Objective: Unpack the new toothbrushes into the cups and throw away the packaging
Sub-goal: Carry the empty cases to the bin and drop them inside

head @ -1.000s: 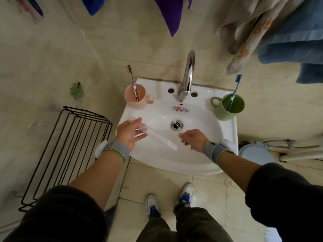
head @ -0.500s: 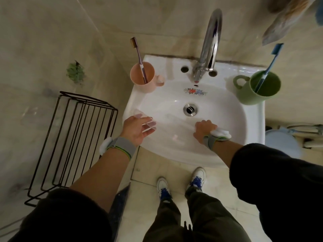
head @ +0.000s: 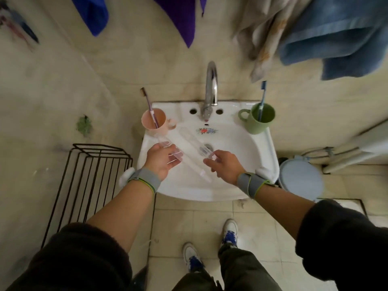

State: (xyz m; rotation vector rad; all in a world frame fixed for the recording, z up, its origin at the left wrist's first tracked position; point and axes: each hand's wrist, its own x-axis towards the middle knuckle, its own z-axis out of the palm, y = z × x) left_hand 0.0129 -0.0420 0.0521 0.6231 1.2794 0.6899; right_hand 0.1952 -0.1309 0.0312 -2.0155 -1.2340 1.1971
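Over the white sink [head: 270, 148], my left hand [head: 159, 162] grips one clear plastic toothbrush case [head: 201, 172] that slants down to the right across the basin. My right hand [head: 226, 166] pinches the end of a second clear case [head: 192, 141] that points up-left towards the pink cup [head: 154, 122]. The pink cup stands on the sink's back left corner with a purple-handled toothbrush [head: 149, 106] in it. On the back right corner a green cup [head: 260, 120] holds a blue toothbrush [head: 262, 95]. Blur hides what the cases contain.
A chrome tap [head: 211, 87] rises at the sink's back middle. A black wire rack [head: 90, 181] stands on the floor at the left. A pale blue round lid [head: 300, 181] sits low at the right. Towels [head: 336, 34] hang above.
My right hand has come up off the basin floor with a clear case in its fingers. My left hand stays by the sink's left side. The view has pulled back.
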